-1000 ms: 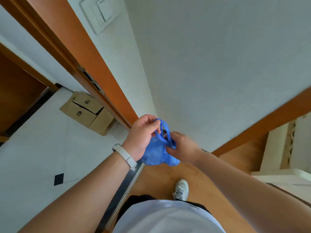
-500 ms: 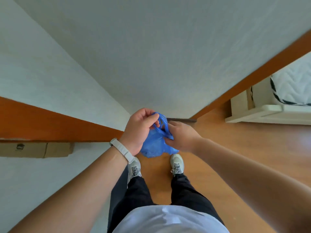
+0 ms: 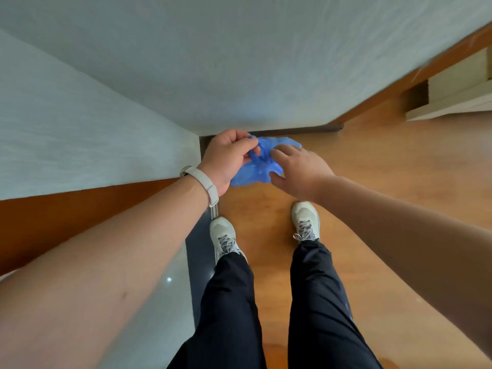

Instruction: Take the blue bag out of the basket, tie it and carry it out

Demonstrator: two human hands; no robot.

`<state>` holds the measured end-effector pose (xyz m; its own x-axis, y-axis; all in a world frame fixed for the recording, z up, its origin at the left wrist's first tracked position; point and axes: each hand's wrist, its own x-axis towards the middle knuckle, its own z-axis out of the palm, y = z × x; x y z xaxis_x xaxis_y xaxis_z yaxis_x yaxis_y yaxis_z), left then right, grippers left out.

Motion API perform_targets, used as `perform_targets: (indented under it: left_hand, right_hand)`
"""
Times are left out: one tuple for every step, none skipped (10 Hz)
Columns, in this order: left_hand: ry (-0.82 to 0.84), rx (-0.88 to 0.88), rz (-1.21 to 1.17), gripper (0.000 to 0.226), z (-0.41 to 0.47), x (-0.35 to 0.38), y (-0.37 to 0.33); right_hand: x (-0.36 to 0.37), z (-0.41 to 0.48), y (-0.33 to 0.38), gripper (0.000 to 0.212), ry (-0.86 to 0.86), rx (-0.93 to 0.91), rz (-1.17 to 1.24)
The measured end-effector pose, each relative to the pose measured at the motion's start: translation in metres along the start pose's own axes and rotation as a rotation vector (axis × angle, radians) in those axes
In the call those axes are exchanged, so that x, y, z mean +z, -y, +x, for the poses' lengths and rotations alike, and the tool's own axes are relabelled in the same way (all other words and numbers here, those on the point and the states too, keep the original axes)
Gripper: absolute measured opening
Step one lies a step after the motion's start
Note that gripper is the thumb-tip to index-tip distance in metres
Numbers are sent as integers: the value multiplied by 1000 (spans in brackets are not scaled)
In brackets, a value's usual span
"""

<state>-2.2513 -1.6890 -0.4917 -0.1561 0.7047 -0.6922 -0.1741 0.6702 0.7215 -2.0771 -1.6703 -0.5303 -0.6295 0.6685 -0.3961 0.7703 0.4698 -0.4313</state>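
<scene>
The blue bag [image 3: 254, 171] is a small crumpled plastic bundle held in front of me above the wooden floor. My left hand [image 3: 226, 158], with a white band on its wrist, pinches the twisted handles at the bag's top. My right hand [image 3: 295, 169] rests against the bag's right side with its fingers loosely spread over the plastic; how firmly it grips is unclear. The basket is out of view.
A white wall corner [image 3: 197, 129] stands straight ahead, close to my hands. An orange door frame [image 3: 80, 209] runs along the left, with a dark threshold strip [image 3: 198, 251] under my left foot. Pale furniture [image 3: 452, 94] sits at the far right on the wooden floor.
The view swung right and downward, from the doorway with cardboard boxes to the wall corner and my feet. My right hand loosened and spread over the bag; the left kept its pinch.
</scene>
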Motion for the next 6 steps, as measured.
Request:
perform_targets:
  left_hand:
    - [-118,21,202,7,50,-5,38]
    - [-202,86,561,4,88,-15,68]
    - [-218,100,896,8,108,-34,84]
    - [-210,34,1053,12,102,-53,88]
    - [-196,31,1116,24,74,-66,87]
    - [-190,137,1194,34,40,-70,80]
  right_hand:
    - [30,23,-15,46,15,44,-28]
    - [48,37,-19,49,8,53,-47]
    - [55,40,-18,51,23,85,-57]
    - [45,35,-11,50,33,100,-66]
    - [25,24,-2,52,40,92,-59]
    - [4,14,5,53,52,92,-77]
